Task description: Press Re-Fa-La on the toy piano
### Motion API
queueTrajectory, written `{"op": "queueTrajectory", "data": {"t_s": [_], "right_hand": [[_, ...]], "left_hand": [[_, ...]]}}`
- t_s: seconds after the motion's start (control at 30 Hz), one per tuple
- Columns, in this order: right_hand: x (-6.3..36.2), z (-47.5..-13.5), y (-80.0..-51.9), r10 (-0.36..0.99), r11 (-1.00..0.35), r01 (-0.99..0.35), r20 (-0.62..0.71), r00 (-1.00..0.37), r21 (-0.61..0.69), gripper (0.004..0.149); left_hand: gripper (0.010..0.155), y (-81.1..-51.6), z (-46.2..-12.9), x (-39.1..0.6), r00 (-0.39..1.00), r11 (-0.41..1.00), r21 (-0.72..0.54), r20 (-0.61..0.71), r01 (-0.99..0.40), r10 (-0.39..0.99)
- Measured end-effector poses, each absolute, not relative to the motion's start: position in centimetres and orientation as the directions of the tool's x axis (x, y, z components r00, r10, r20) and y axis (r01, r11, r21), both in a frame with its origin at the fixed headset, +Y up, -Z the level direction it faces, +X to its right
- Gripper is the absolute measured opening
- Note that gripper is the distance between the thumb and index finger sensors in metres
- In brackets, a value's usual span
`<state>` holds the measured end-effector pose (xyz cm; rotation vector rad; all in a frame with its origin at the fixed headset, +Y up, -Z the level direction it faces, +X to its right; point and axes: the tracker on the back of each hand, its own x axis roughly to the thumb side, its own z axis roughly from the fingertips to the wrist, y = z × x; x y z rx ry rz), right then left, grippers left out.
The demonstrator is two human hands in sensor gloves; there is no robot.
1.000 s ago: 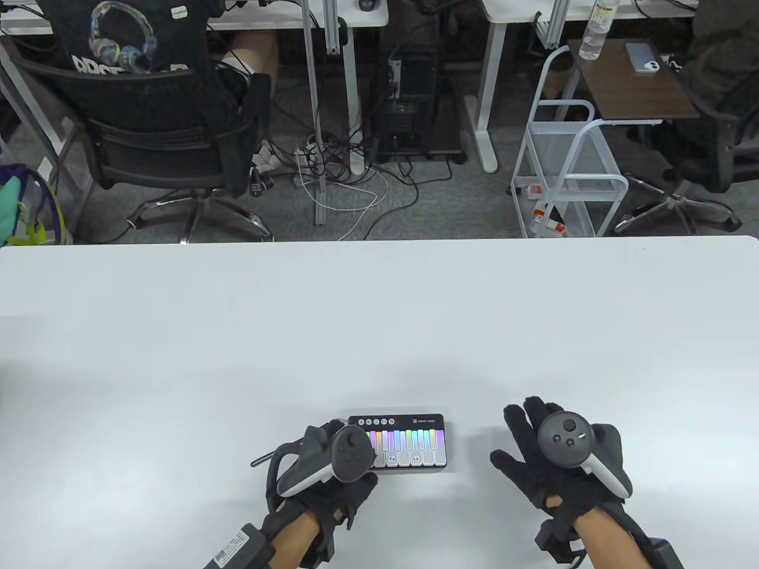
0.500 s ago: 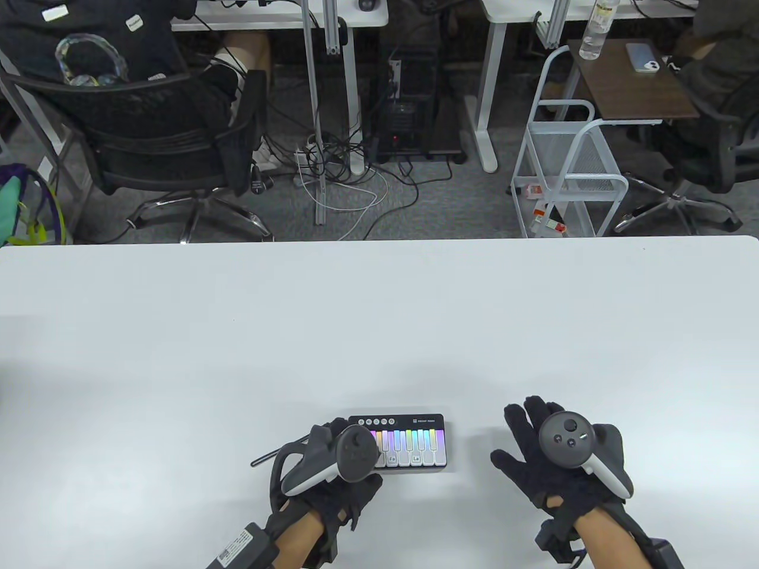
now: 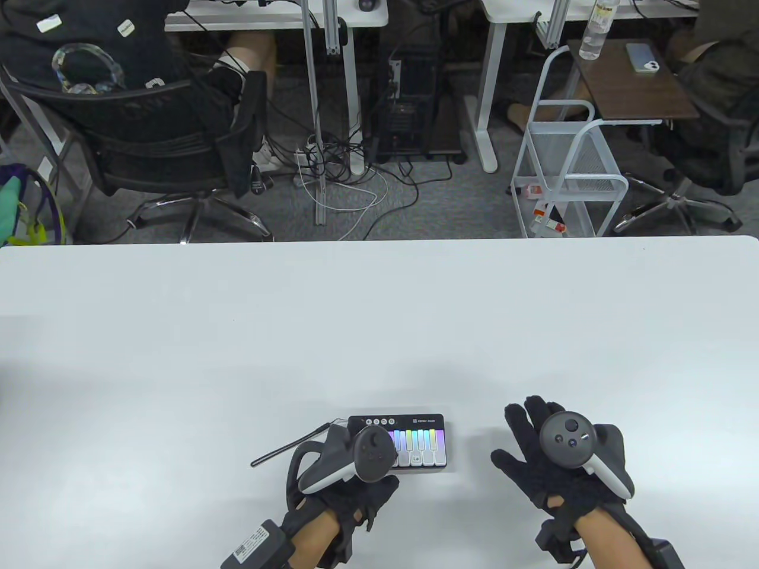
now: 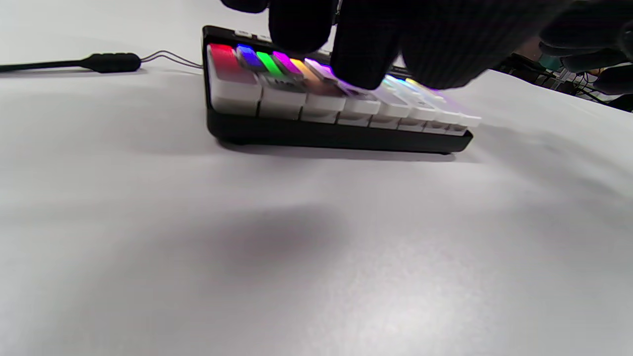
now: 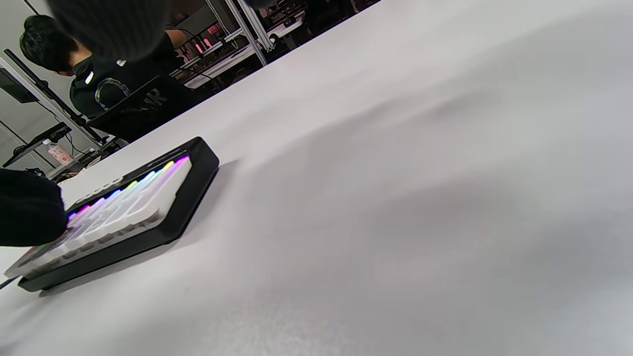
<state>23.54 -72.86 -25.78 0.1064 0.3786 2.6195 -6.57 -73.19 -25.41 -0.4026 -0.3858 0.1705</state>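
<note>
The toy piano (image 3: pixel 424 441) is a small black box with rainbow-lit white keys, near the table's front edge. My left hand (image 3: pixel 370 453) hovers over its left half and hides those keys. In the left wrist view one fingertip (image 4: pixel 363 64) comes down on the piano (image 4: pixel 321 131) at about the fourth white key from the left; the other fingers stay above it. The key marked La (image 3: pixel 415 457) is uncovered. My right hand (image 3: pixel 533 438) rests flat on the table with its fingers spread, to the right of the piano, holding nothing. The piano (image 5: pixel 128 212) also shows in the right wrist view.
A thin black cord with a thicker end (image 3: pixel 284 450) lies on the table left of the piano; it also shows in the left wrist view (image 4: pixel 109 63). The white table (image 3: pixel 379 332) stretches far beyond. Chairs, seated people and a cart stand behind its far edge.
My left hand has slid to the right along the keys, now covering the Fa label that showed before. The right hand has not moved.
</note>
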Motion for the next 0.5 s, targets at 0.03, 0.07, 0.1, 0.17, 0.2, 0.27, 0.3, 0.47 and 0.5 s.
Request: {"op": "queueTrajectory", "data": {"t_s": [0.03,0.07,0.1,0.17,0.2,0.27,0.3,0.47,0.5], "right_hand": [[23.53,-25.77,-72.85,0.479,-0.843,-0.457,0.008,-0.878,0.285,0.081],[23.53,-25.78,-72.84,0.479,-0.843,-0.457,0.008,-0.878,0.284,0.081],[23.54,-25.78,-72.84,0.479,-0.843,-0.457,0.009,-0.878,0.284,0.081],[23.55,-25.77,-72.83,0.479,-0.843,-0.458,0.009,-0.878,0.284,0.081],[23.54,-25.77,-72.82,0.480,-0.842,-0.458,0.008,-0.877,0.284,0.081],[23.54,-25.76,-72.82,0.479,-0.842,-0.458,0.008,-0.878,0.285,0.081],[23.53,-25.76,-72.83,0.479,-0.842,-0.457,0.008,-0.878,0.285,0.081],[23.50,-25.75,-72.81,0.477,-0.843,-0.455,0.009,-0.879,0.286,0.081],[23.50,-25.75,-72.81,0.477,-0.843,-0.455,0.008,-0.879,0.286,0.081]], "left_hand": [[0.059,-73.25,-25.44,-6.49,0.915,0.908,-0.412,0.331,-0.080,0.231],[0.059,-73.32,-25.46,-6.44,0.915,0.907,-0.414,0.331,-0.080,0.231],[0.059,-73.38,-25.48,-6.41,0.915,0.906,-0.416,0.330,-0.079,0.232],[0.059,-73.46,-25.52,-6.35,0.916,0.907,-0.415,0.331,-0.076,0.228],[0.059,-73.38,-25.50,-6.35,0.916,0.908,-0.413,0.331,-0.074,0.226],[0.059,-73.35,-25.49,-6.34,0.917,0.907,-0.415,0.329,-0.075,0.226],[0.059,-73.37,-25.47,-6.34,0.917,0.907,-0.414,0.329,-0.074,0.225],[0.058,-73.42,-25.35,-6.24,0.920,0.913,-0.403,0.333,-0.060,0.207],[0.058,-73.52,-25.30,-6.12,0.924,0.915,-0.402,0.337,-0.036,0.184]]}}
